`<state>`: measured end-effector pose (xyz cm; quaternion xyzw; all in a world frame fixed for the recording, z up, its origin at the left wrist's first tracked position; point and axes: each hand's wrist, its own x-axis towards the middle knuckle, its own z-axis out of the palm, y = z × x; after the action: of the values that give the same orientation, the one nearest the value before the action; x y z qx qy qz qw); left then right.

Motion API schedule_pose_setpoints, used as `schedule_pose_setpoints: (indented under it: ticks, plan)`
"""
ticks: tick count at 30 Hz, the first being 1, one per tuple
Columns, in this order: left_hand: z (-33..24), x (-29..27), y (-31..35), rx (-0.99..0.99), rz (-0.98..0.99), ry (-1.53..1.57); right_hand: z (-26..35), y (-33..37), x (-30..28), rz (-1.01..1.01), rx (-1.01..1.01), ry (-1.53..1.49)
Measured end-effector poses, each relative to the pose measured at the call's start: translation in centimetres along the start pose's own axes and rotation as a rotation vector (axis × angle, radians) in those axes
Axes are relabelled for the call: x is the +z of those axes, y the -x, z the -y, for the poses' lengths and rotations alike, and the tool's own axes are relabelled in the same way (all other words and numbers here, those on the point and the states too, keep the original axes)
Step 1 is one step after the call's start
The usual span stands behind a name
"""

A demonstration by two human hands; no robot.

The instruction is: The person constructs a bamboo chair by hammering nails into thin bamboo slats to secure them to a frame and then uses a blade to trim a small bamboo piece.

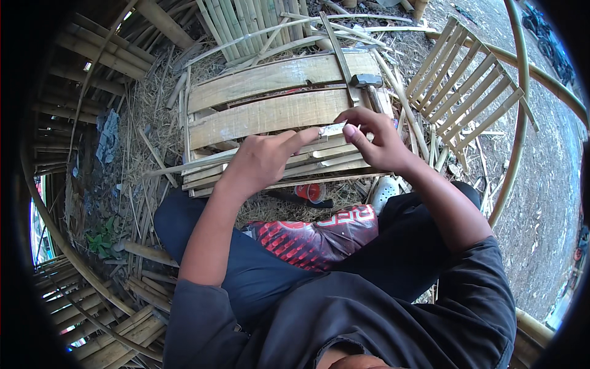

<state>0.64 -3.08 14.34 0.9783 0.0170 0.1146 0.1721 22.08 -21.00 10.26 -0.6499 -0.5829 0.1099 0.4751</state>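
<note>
A small whitish piece, perhaps folded paper or a packet, is held above the slatted wooden bench. My left hand is closed, with its fingers at the left end of the piece. From the other side, my right hand pinches the right end between thumb and fingers. Beneath both hands lie thin bamboo strips along the near side of the bench. A hammer rests on the bench just beyond my right hand, and a long flat blade-like bar lies beside it.
A slatted bamboo panel stands at the right, near a curved bamboo pole. Upright bamboo strips lean behind the bench. Under its near edge sit a red cup-like container and a dark tool-like bar. Scraps litter the ground.
</note>
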Motion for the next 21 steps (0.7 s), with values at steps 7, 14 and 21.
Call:
schedule_pose_setpoints:
  ticks: [7,14,21]
  plan:
    - [-0.9,1.8,-0.2,0.078,-0.002,-0.157,0.6,0.9,1.7,0.275,0.394,-0.407]
    - [-1.4,2.5,-0.7,0.053,-0.054,-0.168,-0.1,1.2,2.2,0.265,0.601,-0.338]
    - [-1.6,2.8,-0.7,0.033,-0.044,-0.216,0.3,0.4,0.9,0.392,0.629,-0.479]
